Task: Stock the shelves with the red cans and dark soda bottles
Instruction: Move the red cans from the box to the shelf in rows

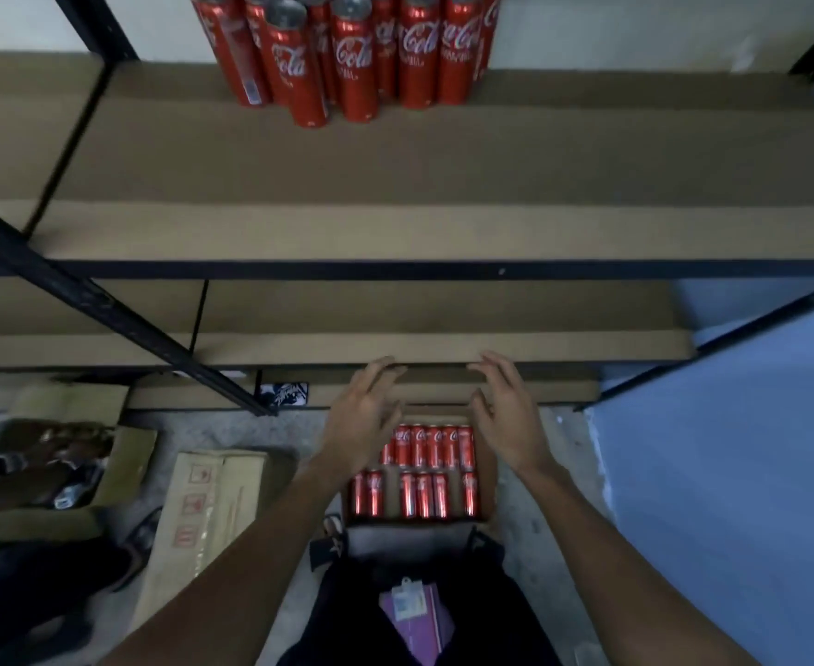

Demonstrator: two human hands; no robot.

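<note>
Both hands reach forward and down over an open cardboard box [488,478] that stands on the floor just in front of the shelving. The left hand [364,418] hovers above the box's far left corner with fingers spread and loosely bent, grasping nothing. The right hand [505,415] hangs above the far right corner in the same relaxed, empty way. Whether either hand touches the box rim cannot be told. Inside the box, red cans [424,473] stand upright in two rows, one along the far wall and one along the near wall, with a gap showing in the near row toward its left end. More red cans, a tall cluster [352,60], stand upright and packed together at the back edge of the upper shelf board [395,165], near its middle; two of them stand a little forward of the rest. The lower shelf board [443,319] lies beneath it, its front edge just beyond the fingertips. A black slanted post [107,305] of the frame crosses the left side. On the floor to the left of the can box lies a closed flat carton [203,511], and further left an open carton [126,463] holds dark items too dim to name. A purple card [419,612] hangs at the person's front.
</note>
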